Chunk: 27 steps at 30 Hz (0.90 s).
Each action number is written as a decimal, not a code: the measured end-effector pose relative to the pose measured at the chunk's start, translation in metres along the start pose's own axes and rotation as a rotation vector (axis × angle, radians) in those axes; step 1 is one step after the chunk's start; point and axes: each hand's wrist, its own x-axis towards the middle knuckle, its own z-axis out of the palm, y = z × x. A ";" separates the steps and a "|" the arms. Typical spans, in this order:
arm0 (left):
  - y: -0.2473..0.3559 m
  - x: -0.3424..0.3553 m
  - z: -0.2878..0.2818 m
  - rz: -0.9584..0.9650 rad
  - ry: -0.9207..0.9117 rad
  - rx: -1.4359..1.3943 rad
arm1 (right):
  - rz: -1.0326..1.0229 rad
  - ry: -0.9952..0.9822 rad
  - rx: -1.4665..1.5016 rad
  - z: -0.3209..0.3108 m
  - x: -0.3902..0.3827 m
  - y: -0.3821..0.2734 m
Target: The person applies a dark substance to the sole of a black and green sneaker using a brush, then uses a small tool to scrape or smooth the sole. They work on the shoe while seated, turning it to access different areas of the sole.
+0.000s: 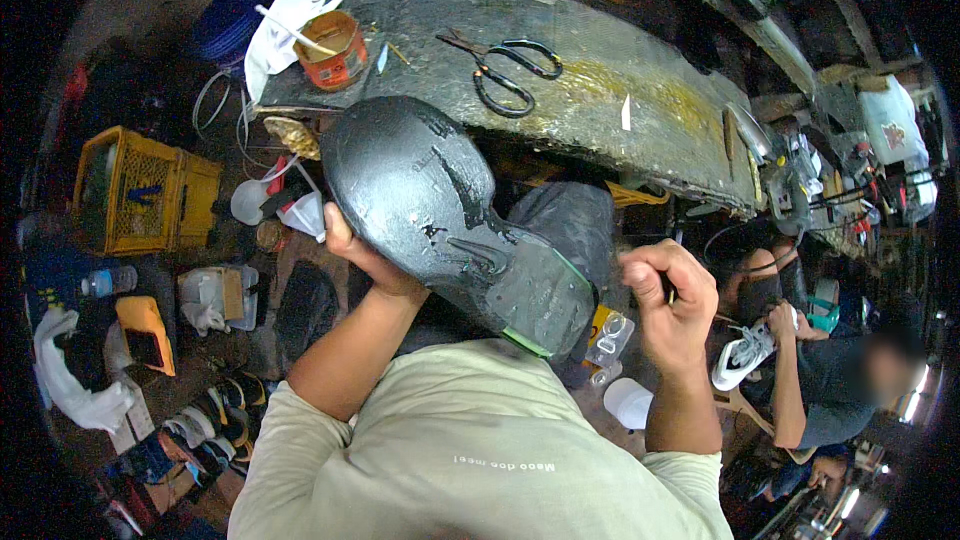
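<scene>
Your left hand [378, 265] grasps the black shoe sole [410, 180] by its left edge, most fingers hidden behind it; the sole spreads above and right of them, its green-edged heel [545, 300] nearest your right hand [676, 305]. It probably feels fairly light and stiff, but the glossy face looks slick or tacky, so the rim suits your grip better. Your left forearm slants inward; your raised right fingers curl, apart from the heel, whether pinching anything I cannot tell.
</scene>
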 end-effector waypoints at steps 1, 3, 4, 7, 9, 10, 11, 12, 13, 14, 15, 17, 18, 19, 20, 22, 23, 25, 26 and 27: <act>-0.001 0.000 -0.005 -0.033 -0.240 -0.164 | 0.043 -0.042 -0.005 -0.004 -0.004 0.007; -0.007 -0.001 -0.015 -0.032 -0.147 -0.163 | 0.032 -0.072 0.021 -0.008 -0.016 0.020; -0.010 -0.001 -0.017 -0.035 -0.196 -0.166 | 0.151 -0.081 0.026 -0.009 -0.026 0.021; -0.014 0.003 -0.014 -0.085 -0.279 -0.305 | 0.222 -0.019 0.007 -0.014 -0.048 0.029; -0.016 0.007 -0.003 -0.075 -0.208 -0.245 | 0.245 0.054 -0.011 -0.014 -0.057 0.033; -0.017 0.009 0.002 -0.055 -0.082 -0.118 | 0.261 0.094 0.034 -0.015 -0.060 0.035; -0.019 0.009 0.008 -0.003 0.201 0.116 | 0.279 0.132 0.071 -0.015 -0.061 0.037; -0.020 0.008 0.012 0.054 0.388 0.334 | 0.285 0.176 0.120 -0.015 -0.062 0.038; -0.020 0.008 0.014 0.047 0.425 0.316 | 0.257 0.187 0.082 -0.014 -0.063 0.039; -0.020 0.008 0.014 0.051 0.398 0.310 | 0.270 0.212 0.127 -0.013 -0.063 0.039; -0.020 0.006 0.012 0.070 0.287 0.320 | 0.287 0.238 0.171 -0.013 -0.062 0.040; -0.016 0.005 0.001 0.017 0.258 0.169 | 0.344 0.253 0.187 -0.011 -0.060 0.041; -0.012 0.005 -0.007 0.005 0.202 0.104 | 0.280 0.289 0.102 -0.010 -0.057 0.042; -0.005 0.007 -0.015 0.048 0.225 0.163 | 0.209 0.322 0.024 -0.010 -0.053 0.045; 0.003 0.010 -0.022 0.096 0.251 0.223 | 0.168 0.356 -0.045 -0.009 -0.048 0.050; 0.022 0.020 -0.035 0.194 0.302 0.342 | 0.296 0.446 0.057 -0.008 -0.039 0.055; 0.032 0.023 -0.039 0.238 0.328 0.398 | 0.309 0.491 0.186 -0.004 -0.029 0.061; 0.056 0.024 -0.042 0.258 0.290 0.289 | 0.483 0.614 0.559 0.005 -0.011 0.067; 0.068 0.025 -0.042 0.266 0.271 0.234 | 0.498 0.592 0.654 0.012 0.000 0.068; 0.082 0.019 -0.041 0.278 0.205 0.193 | 0.438 0.560 0.778 0.024 0.014 0.067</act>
